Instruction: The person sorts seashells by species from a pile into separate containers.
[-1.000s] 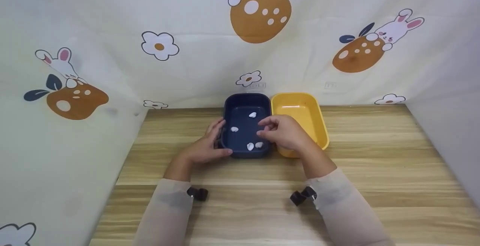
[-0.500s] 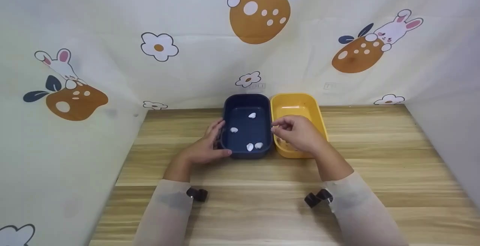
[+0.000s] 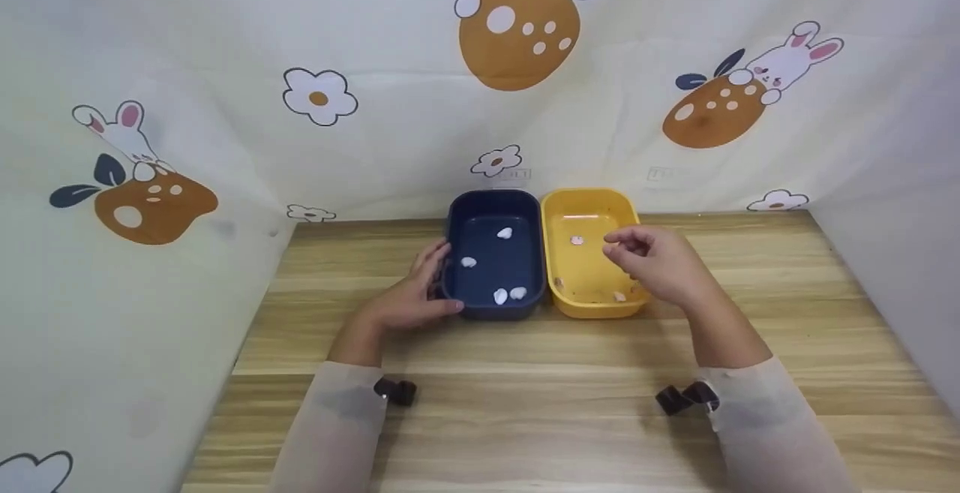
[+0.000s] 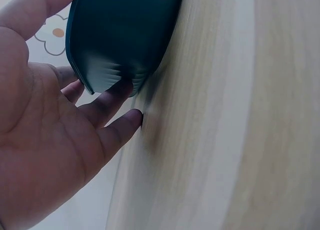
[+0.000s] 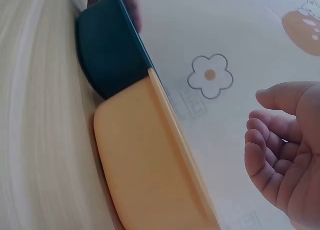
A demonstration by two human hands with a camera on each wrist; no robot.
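Note:
My left hand (image 3: 407,298) rests on the left side of the dark blue tray (image 3: 493,311), its thumb at the front corner. In the left wrist view, extended fingers (image 4: 117,97) touch the tray's outer wall. Inside the blue tray lie several small white shell-like pieces (image 3: 505,233), spread apart. My right hand (image 3: 664,264) hangs above the right side of the yellow tray (image 3: 592,311), fingers loosely bent. The right wrist view shows a gap between its thumb and fingers, with nothing held. Several small pinkish pieces (image 3: 577,240) lie in the yellow tray, partly hidden by the hand.
Both trays stand side by side on a wood-grain table (image 3: 525,403), close to the back wall. A pale cloth (image 3: 405,140) printed with rabbits and flowers covers the walls at the back and sides.
My right hand has moved right, from over the blue tray to over the yellow tray's right side, uncovering pinkish pieces there. The left hand has stayed at the blue tray.

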